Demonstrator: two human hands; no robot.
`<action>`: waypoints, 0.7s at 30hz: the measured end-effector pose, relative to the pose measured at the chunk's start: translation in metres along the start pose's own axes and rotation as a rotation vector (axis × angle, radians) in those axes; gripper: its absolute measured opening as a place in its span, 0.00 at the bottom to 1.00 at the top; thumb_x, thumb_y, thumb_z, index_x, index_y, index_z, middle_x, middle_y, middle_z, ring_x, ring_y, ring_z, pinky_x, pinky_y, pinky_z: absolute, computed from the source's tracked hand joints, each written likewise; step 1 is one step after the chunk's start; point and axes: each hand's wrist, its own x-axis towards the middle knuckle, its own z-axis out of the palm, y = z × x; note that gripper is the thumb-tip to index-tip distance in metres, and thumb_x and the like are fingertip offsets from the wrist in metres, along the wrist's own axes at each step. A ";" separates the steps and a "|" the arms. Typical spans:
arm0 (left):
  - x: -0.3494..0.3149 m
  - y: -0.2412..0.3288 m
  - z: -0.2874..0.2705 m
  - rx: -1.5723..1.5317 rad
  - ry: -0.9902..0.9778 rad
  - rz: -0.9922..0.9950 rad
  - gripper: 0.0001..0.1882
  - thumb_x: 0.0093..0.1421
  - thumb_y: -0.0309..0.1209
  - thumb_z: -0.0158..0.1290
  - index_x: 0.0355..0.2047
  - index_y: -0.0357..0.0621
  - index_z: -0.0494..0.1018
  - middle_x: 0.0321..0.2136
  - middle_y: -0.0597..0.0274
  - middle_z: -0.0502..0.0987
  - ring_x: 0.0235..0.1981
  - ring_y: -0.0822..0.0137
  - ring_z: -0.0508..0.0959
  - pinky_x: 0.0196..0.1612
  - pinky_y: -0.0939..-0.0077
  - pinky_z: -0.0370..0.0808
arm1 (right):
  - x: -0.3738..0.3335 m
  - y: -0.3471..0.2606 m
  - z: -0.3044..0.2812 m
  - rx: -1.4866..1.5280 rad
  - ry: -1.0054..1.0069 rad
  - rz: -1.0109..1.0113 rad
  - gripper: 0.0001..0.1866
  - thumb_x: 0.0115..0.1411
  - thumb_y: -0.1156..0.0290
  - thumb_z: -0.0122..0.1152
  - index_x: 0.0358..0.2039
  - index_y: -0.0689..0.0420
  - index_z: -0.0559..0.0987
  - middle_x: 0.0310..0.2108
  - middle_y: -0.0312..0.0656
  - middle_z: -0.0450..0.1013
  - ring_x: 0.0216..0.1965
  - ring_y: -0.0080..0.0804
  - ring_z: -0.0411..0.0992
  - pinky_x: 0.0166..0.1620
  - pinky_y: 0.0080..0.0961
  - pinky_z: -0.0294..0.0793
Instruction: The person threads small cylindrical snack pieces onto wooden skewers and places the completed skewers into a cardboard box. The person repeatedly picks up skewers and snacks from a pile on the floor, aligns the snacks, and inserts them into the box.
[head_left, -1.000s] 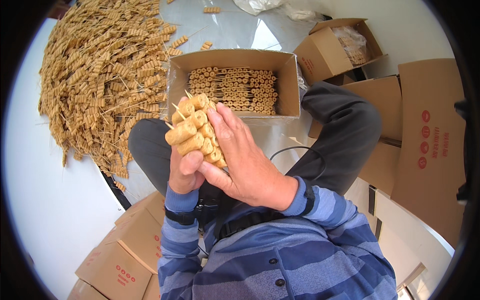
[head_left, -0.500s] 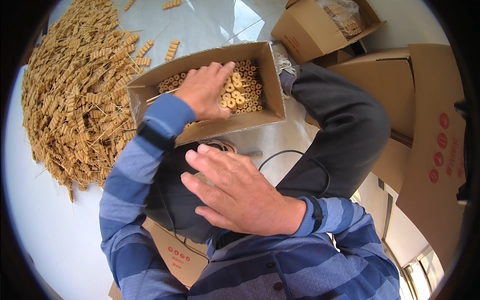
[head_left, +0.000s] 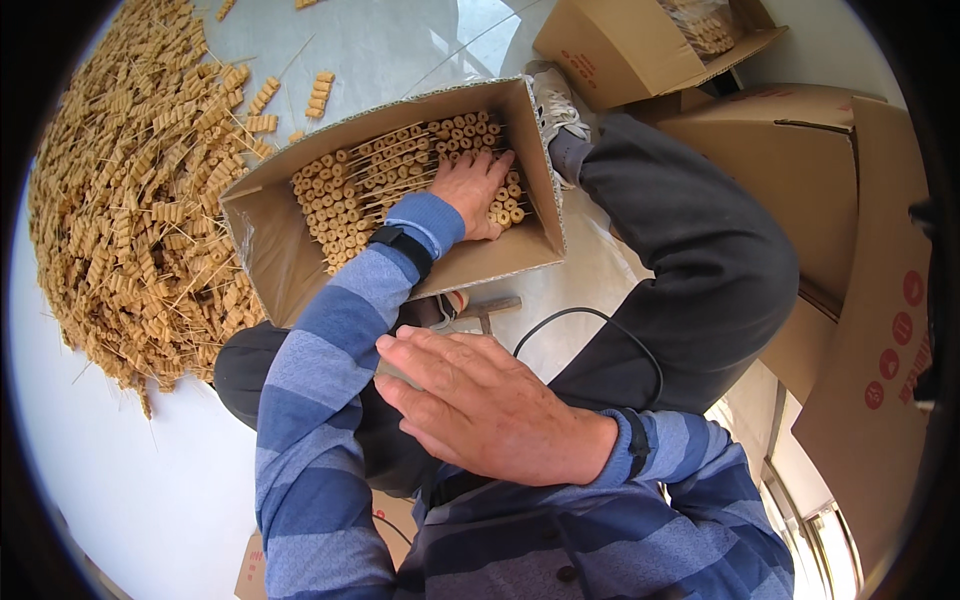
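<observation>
My left hand [head_left: 473, 192] reaches into an open cardboard box [head_left: 290, 275]. Its spread fingers rest on top of the tan skewers at the box's right end. Packed in rows, the skewers [head_left: 330, 208] show round, ring-like ends on the left and thin wooden sticks across the middle. The ones under my left palm are hidden. Closer to my body, my right hand [head_left: 495, 410] hovers over my lap with its fingers stretched out and its thumb out of sight. No object shows in it.
A large heap of loose tan skewers [head_left: 140, 220] lies left of the box, with a few stray skewers [head_left: 319, 94] beyond. Another cardboard box [head_left: 600, 50] holding bagged skewers stands at upper right. Larger cartons [head_left: 770, 170] line the right. A black cable [head_left: 590, 310] loops by my leg.
My left hand has moved right within the box and now lies over the skewers at that end, uncovering the middle rows. My right hand has barely moved.
</observation>
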 end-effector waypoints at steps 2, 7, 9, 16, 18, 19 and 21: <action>-0.002 -0.002 0.005 -0.066 0.011 -0.040 0.60 0.42 0.48 0.70 0.71 0.44 0.51 0.61 0.43 0.64 0.63 0.43 0.66 0.63 0.44 0.63 | 0.000 0.002 0.000 0.013 -0.010 0.008 0.25 0.53 0.72 0.68 0.52 0.58 0.75 0.60 0.48 0.68 0.61 0.45 0.69 0.57 0.37 0.70; 0.003 -0.016 0.005 -0.246 -0.054 -0.114 0.59 0.46 0.51 0.70 0.72 0.43 0.50 0.64 0.43 0.61 0.67 0.43 0.61 0.65 0.48 0.61 | 0.000 0.005 0.002 -0.008 -0.029 0.034 0.19 0.58 0.71 0.61 0.50 0.61 0.75 0.58 0.49 0.70 0.60 0.45 0.69 0.57 0.37 0.69; 0.004 -0.023 0.002 -0.296 -0.074 -0.148 0.59 0.47 0.51 0.70 0.71 0.42 0.50 0.65 0.43 0.61 0.67 0.43 0.60 0.66 0.50 0.61 | 0.000 0.005 0.003 0.002 -0.041 0.046 0.19 0.59 0.71 0.61 0.50 0.61 0.75 0.58 0.50 0.70 0.59 0.45 0.70 0.57 0.37 0.70; -0.004 -0.010 0.006 -0.052 -0.117 -0.055 0.53 0.49 0.40 0.70 0.69 0.40 0.53 0.63 0.41 0.64 0.63 0.41 0.65 0.65 0.50 0.63 | -0.002 0.011 0.008 -0.027 -0.085 0.069 0.22 0.57 0.71 0.66 0.52 0.60 0.74 0.57 0.49 0.70 0.59 0.44 0.70 0.55 0.37 0.71; -0.006 -0.011 0.007 -0.062 -0.070 0.015 0.49 0.51 0.37 0.69 0.68 0.39 0.55 0.63 0.41 0.64 0.63 0.41 0.65 0.66 0.50 0.63 | -0.003 0.012 0.010 -0.039 -0.100 0.072 0.22 0.57 0.71 0.66 0.52 0.59 0.74 0.57 0.49 0.70 0.59 0.44 0.70 0.55 0.37 0.71; -0.006 -0.013 0.008 -0.121 -0.051 0.044 0.47 0.51 0.35 0.68 0.68 0.39 0.56 0.63 0.41 0.65 0.64 0.40 0.65 0.66 0.50 0.63 | -0.003 0.013 0.011 -0.044 -0.109 0.076 0.22 0.57 0.71 0.66 0.52 0.59 0.74 0.58 0.49 0.70 0.59 0.44 0.70 0.55 0.37 0.71; -0.003 -0.018 0.012 -0.209 -0.025 0.076 0.44 0.53 0.32 0.65 0.68 0.39 0.57 0.63 0.40 0.65 0.64 0.40 0.65 0.67 0.51 0.62 | -0.002 0.013 0.014 -0.051 -0.109 0.086 0.22 0.57 0.71 0.66 0.52 0.59 0.74 0.57 0.49 0.71 0.59 0.44 0.71 0.55 0.37 0.71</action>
